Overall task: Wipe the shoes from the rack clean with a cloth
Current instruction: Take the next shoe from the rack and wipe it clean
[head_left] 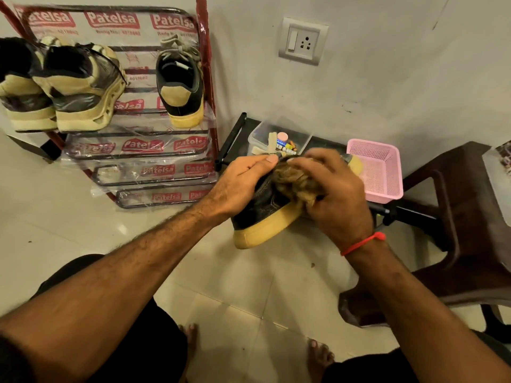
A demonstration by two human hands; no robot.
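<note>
A black shoe with a tan sole (262, 219) is held in the air in front of me, sole edge turned down and toward me. My left hand (243, 181) grips its upper from the left side. My right hand (337, 194) holds a bunched brown cloth (297, 182) and presses it against the shoe's top. The matching black and tan shoe (179, 81) stands on the top shelf of the red rack (154, 150). Two chunky black and cream sneakers (74, 84) sit at the left of that same shelf.
A clear plastic box of small items (279, 139) and a pink basket (378, 170) lie on a low black stand by the wall. A dark brown plastic chair (456, 244) stands at the right. The rack's lower shelves carry no shoes. My bare feet are on the tiled floor below.
</note>
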